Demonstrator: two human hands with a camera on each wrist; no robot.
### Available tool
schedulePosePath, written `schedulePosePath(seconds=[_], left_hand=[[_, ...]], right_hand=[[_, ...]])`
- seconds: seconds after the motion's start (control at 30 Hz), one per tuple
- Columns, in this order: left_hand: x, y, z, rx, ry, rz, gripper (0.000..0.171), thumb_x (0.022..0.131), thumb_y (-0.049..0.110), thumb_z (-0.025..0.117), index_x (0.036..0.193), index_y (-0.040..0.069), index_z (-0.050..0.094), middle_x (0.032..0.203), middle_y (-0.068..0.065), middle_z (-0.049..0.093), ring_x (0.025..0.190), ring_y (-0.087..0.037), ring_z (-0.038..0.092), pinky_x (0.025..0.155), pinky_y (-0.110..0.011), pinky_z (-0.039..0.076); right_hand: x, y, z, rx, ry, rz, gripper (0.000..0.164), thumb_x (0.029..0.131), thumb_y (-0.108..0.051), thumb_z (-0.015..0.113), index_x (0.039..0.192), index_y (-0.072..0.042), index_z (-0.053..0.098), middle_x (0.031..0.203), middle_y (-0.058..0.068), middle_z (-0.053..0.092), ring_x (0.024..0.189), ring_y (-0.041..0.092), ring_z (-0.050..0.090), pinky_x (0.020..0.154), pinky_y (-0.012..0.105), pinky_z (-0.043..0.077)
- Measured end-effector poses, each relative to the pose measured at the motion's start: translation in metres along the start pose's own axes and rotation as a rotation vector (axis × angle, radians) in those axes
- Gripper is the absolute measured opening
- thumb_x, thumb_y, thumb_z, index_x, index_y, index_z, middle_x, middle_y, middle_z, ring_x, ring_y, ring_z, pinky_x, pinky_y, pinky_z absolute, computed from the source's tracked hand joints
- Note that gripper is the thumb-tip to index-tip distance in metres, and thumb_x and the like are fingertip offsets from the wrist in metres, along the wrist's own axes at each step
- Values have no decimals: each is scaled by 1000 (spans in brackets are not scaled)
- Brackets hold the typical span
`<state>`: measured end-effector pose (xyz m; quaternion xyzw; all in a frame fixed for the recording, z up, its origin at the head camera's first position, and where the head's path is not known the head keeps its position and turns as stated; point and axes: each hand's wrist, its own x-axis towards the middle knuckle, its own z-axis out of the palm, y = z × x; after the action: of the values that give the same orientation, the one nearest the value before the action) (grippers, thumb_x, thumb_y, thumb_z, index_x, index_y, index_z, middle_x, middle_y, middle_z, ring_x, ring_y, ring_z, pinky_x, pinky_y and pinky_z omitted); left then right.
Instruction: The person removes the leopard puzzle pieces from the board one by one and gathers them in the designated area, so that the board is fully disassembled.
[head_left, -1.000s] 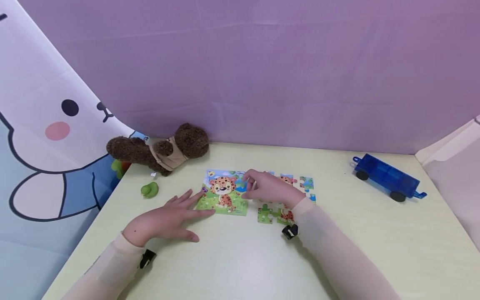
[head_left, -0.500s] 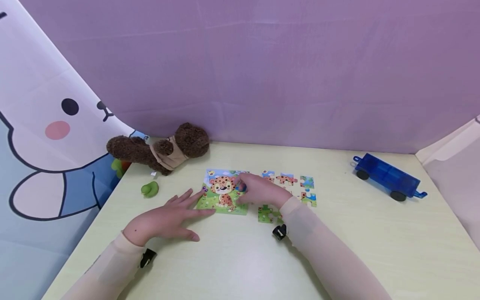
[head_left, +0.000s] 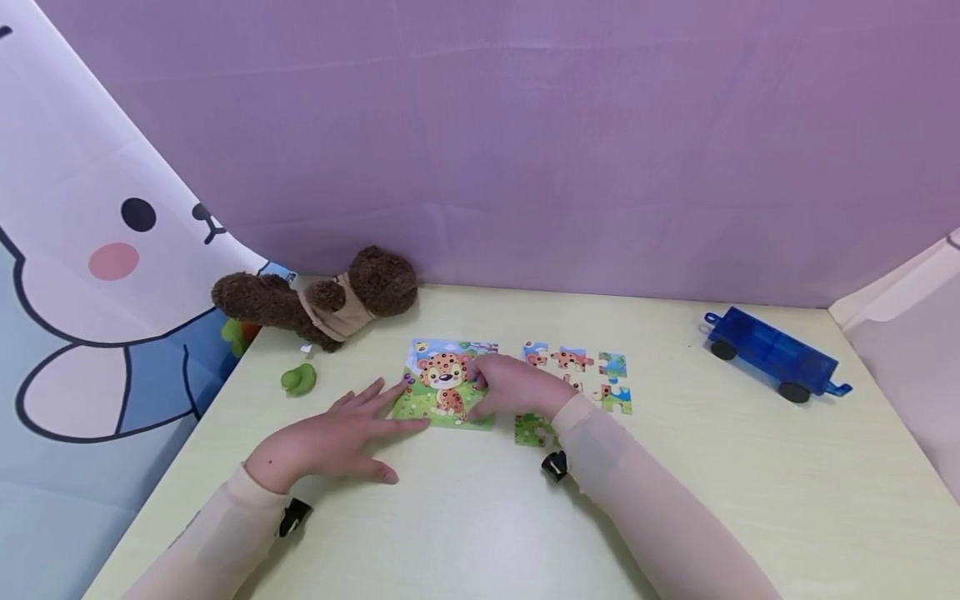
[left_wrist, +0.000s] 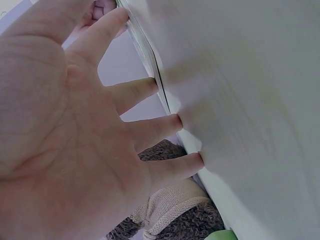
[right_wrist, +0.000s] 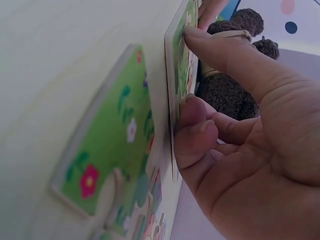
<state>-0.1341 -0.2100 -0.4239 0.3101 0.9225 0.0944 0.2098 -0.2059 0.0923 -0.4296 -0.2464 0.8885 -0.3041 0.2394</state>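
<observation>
A picture card [head_left: 442, 404] showing a spotted leopard cub lies flat on the table. My left hand [head_left: 330, 442] rests spread beside it, two fingertips at the card's left edge; in the left wrist view its fingers are straight. My right hand [head_left: 517, 387] is over the card's right side. In the right wrist view, its thumb and curled fingertips [right_wrist: 192, 110] touch the card's face; whether a small piece is between them cannot be told. Right of the card lie several jigsaw pieces [head_left: 615, 397] with the same kind of print, partly hidden by my right hand and forearm.
A brown plush toy [head_left: 384, 282] in a beige garment lies at the back left. Near it sits a small green toy [head_left: 298, 380]. Toward the back right stands a blue wheeled cart [head_left: 776, 350]. A purple cloth [head_left: 600, 150] hangs behind the table.
My right hand has moved left from above the gap between card and pieces, down onto the card's right part. More pieces show now. My left hand has stayed put.
</observation>
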Motion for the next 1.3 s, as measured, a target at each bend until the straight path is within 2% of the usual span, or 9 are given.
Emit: schedulePosePath(seconds=[0.13,0.27,0.4,0.57,0.87,1.1,1.3], left_hand=[[0,-1,0,-1,-1,-2,80,91,57,77,162,49,40,183,-13,6,164,-58,10,123,-86,18],[0,-1,0,1,-1,-5,80,91,57,77,162,49,40,183,-13,7,164,-58,10,123,-86,18],[0,0,0,2,-1,-8,80,91,57,77,162,49,41,182,-13,8,163,-58,11,123,-86,19],[0,-2,2,1,-2,-9,80,91,58,77,162,49,40,183,-13,7,164,-58,10,123,-85,18],[0,-2,2,2,-6,-6,79,92,58,76,162,50,40,183,-12,7,164,-58,10,123,-86,18],[1,-1,1,5,-5,-5,79,92,59,76,162,50,40,183,-12,7,163,-58,11,123,-85,18],[1,1,-1,4,-5,-4,79,92,57,77,162,49,41,183,-12,7,163,-59,11,123,-86,18]], right_hand=[[0,0,1,-3,-12,-25,42,86,-24,91,108,-5,61,93,1,53,85,15,50,79,30,51],[0,-1,1,7,-24,-34,42,87,-23,90,97,-3,55,83,1,42,73,14,39,66,27,39],[-1,-1,1,7,-24,-31,41,88,-24,90,102,-4,57,86,1,45,76,14,42,68,28,42],[-1,-1,2,8,-17,-10,45,87,-26,91,112,-8,59,97,3,55,87,17,50,81,32,51],[-1,-1,2,28,-21,0,45,86,-26,91,108,-8,56,91,1,51,80,16,46,72,30,47],[-4,-1,3,41,-16,14,48,89,-26,89,120,-11,56,99,3,59,85,16,51,78,32,51],[-6,-1,2,50,-8,2,44,95,-25,84,124,-11,55,98,3,60,83,15,51,77,32,51]])
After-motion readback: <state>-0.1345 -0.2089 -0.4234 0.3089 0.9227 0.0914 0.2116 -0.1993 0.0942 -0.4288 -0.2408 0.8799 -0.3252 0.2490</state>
